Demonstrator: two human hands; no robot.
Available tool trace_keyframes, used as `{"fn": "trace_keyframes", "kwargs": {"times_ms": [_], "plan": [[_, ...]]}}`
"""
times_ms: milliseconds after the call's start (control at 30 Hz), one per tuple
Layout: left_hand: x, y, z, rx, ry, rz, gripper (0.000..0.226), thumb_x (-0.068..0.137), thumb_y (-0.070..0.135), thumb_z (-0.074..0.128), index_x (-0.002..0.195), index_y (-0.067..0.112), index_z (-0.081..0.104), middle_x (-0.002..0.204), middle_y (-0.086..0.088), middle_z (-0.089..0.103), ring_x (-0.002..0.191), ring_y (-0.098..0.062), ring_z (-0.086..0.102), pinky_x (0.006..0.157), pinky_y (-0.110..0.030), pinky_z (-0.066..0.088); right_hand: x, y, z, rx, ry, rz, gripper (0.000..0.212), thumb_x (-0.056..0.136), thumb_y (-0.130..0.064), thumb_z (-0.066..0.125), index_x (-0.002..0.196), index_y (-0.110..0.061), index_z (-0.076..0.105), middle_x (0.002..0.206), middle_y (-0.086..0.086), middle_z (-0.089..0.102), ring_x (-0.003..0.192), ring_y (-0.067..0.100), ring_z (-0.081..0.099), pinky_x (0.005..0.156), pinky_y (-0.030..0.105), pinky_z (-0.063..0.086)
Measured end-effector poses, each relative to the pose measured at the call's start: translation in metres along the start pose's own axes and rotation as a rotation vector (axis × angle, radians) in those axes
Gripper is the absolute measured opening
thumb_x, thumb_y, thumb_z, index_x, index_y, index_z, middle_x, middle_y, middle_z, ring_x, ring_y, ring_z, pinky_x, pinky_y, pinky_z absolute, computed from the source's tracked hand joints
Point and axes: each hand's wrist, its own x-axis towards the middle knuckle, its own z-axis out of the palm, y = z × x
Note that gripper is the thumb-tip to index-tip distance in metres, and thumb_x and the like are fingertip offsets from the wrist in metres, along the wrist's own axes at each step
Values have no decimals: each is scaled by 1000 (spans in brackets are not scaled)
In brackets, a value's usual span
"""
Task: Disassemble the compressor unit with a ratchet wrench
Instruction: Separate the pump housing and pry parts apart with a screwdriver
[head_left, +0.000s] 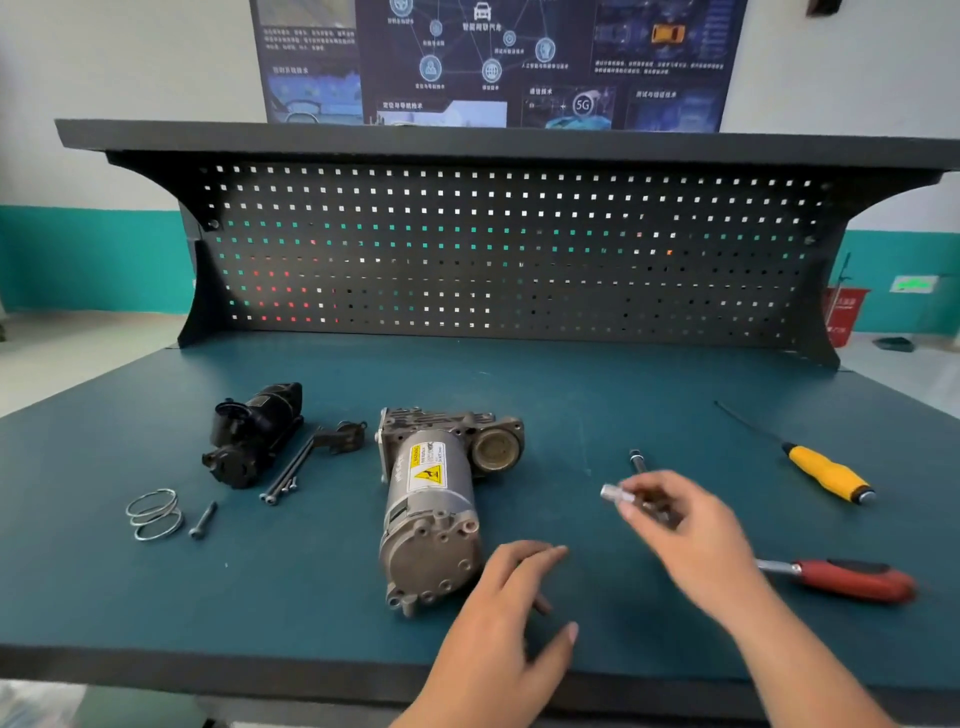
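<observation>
While your right hand (675, 512) pinches a small silver socket piece (615, 492) over bare green benchtop (597, 384), your left hand (511, 597) hovers spread and empty beside the grey metal compressor unit (431, 499), near the front edge.

Both forearms are bare as far as they show, no sleeves, cuffs or gloves anywhere. No watch, bands or rings that I can spot either. The left hand (511, 597) shows short, plain, unpainted nails, clearest on the thumb, over by the front edge of the counter (260, 597). The right hand (691, 540), farther in from that edge, is smeared with blur, so finger detail there is hard to read.
</observation>
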Motion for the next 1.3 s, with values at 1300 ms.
{"fn": "trace_keyframes", "kwargs": {"times_ms": [1300], "plan": [[-30,-35,-63,-109,386,-419,78,75,38,72,138,37,26,129,20,43,121,-4,48,87,-4,38,-24,-52,87,255,-424,-186,44,86,-17,66,116,-45,48,128,-19,50,120,-9,44,95,14,40]]}}
